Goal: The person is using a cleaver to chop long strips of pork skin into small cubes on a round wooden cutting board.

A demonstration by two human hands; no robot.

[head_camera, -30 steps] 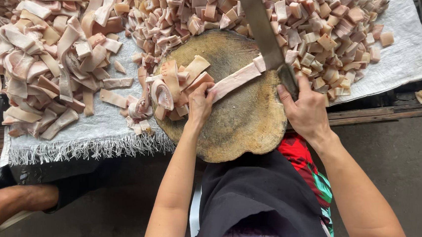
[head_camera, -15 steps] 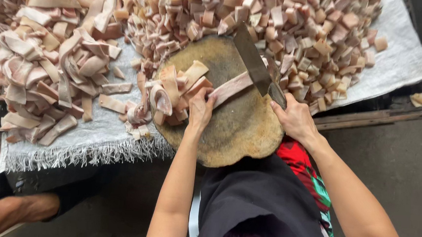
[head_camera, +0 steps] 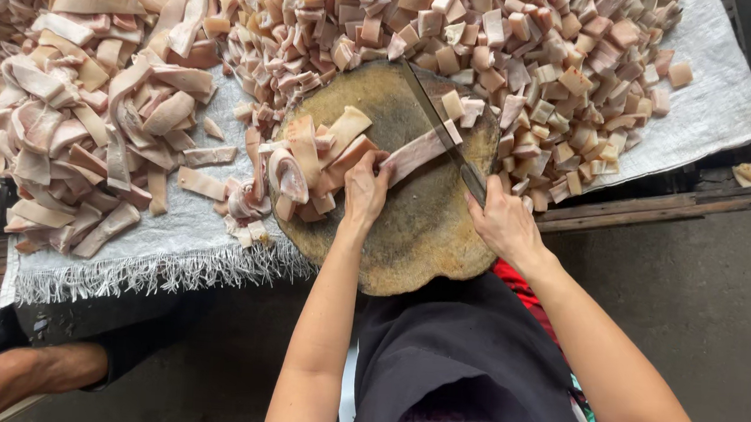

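A low wooden table (head_camera: pixel 640 207) stands on a bare grey concrete floor (head_camera: pixel 703 313), spread with a white woven sack cloth (head_camera: pixel 171 241) whose near edge is frayed. On it, under the hands, sits a round, stained wooden chopping block (head_camera: pixel 418 232).

A long pale strip of what looks like pork skin (head_camera: pixel 415 155) lies across the block. The left hand (head_camera: pixel 365 188) pins its near end, fingers curled down onto it, with a small heap of uncut strips (head_camera: pixel 308 167) just left of that hand. The right hand (head_camera: pixel 502 222) is closed round the handle of a cleaver (head_camera: pixel 439 127), whose blade runs away from the hand and meets the strip at its far end, beside a few fresh squares.

For a clean cut, the holding fingertips are best kept tucked back from the blade, the strip pressed flat, and the pieces kept even in width.

Beyond the right hand lies a broad heap of cut squares (head_camera: pixel 528 45); far left of the left hand, a pile of long strips (head_camera: pixel 83 111). Another person's bare leg (head_camera: pixel 20 376) shows low on the left. No packages, labels or signs show in view.
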